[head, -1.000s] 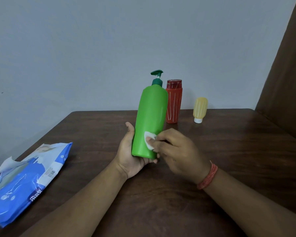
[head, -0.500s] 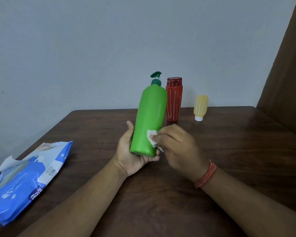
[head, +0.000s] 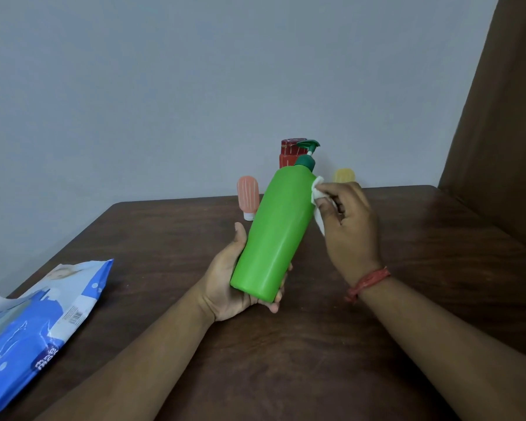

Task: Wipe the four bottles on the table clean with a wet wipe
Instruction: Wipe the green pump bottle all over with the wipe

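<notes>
Fingers of the right hand [head: 351, 226] pinch a wet wipe [head: 317, 192] against the shoulder of the green pump bottle [head: 275, 235].

The left hand [head: 234, 284] cups its base, tilting it off the table [head: 407, 299] so the side is exposed; three bottles wait behind it.

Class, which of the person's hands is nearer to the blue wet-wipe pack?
Left. The left hand grips the green bottle mid-table, closer to the pack; the right hand is beyond the bottle.
</notes>
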A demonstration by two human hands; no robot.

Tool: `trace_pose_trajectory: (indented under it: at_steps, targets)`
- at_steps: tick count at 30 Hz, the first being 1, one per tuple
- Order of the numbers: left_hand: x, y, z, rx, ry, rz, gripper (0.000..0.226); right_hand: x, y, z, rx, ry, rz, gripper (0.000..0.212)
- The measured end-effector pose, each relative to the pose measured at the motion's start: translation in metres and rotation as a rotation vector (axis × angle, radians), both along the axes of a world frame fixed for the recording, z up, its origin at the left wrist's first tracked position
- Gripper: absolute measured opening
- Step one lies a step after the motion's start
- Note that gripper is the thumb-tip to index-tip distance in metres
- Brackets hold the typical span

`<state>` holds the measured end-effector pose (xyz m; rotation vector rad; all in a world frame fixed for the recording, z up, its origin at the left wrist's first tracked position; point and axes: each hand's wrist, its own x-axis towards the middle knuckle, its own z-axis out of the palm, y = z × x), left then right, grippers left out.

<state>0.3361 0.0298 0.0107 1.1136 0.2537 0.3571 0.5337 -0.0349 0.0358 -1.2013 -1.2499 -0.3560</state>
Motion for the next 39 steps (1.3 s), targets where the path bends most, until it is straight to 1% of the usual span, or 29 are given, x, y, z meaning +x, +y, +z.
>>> trace_pose_trajectory:
  at_steps: [1,4,6,13,14,15,18,20,24,26,30,32,35,37,39]
  targets:
    - [0.000,0.000,-0.001,-0.003,-0.005,0.008,0.094,-0.003,-0.002,-0.002,-0.008,-0.066,0.021,0.019]
    - [-0.002,0.002,-0.002,-0.030,-0.021,0.044,0.093,-0.016,-0.008,-0.010,-0.057,-0.346,0.135,0.016]
    - [-0.002,0.003,-0.002,-0.041,-0.015,0.070,0.093,-0.016,-0.007,-0.010,-0.062,-0.462,0.176,0.015]
    - [-0.003,0.001,0.003,-0.082,-0.015,0.092,0.091,-0.013,-0.005,-0.013,-0.038,-0.596,0.179,0.019]
    - [-0.003,0.001,0.003,-0.079,-0.015,0.090,0.091,-0.012,-0.004,-0.013,-0.037,-0.579,0.162,0.020]
    - [-0.003,0.000,0.003,-0.072,-0.012,0.083,0.091,-0.009,-0.002,-0.010,-0.036,-0.521,0.133,0.021]
    - [-0.001,-0.001,0.003,-0.022,0.009,0.044,0.090,0.007,0.002,0.002,0.009,-0.185,0.063,0.022]
    - [0.000,-0.001,0.002,0.016,0.020,0.017,0.089,0.021,0.002,0.009,0.035,-0.026,0.052,0.021]
    - [0.001,0.000,0.000,0.047,0.013,-0.017,0.089,0.027,0.008,0.008,0.012,0.196,0.187,0.024]
    - [0.001,0.000,-0.001,0.041,0.005,-0.012,0.089,0.019,0.010,-0.002,0.017,0.253,0.218,0.028]
    - [-0.001,0.000,0.000,0.010,-0.008,0.042,0.086,0.005,0.009,-0.011,-0.015,0.310,0.278,0.026]
    - [0.000,-0.001,0.000,0.027,-0.002,0.035,0.086,0.006,0.008,-0.001,0.019,0.396,0.312,0.030]
    - [0.002,-0.002,0.000,0.071,0.013,0.008,0.084,0.010,0.008,0.013,0.060,0.555,0.420,0.027]
    - [0.001,-0.002,0.001,0.065,0.013,-0.001,0.086,0.011,0.008,0.011,0.016,0.569,0.493,0.024]
    - [0.000,-0.002,0.001,0.056,0.015,-0.001,0.086,0.011,0.007,0.004,-0.018,0.540,0.499,0.022]
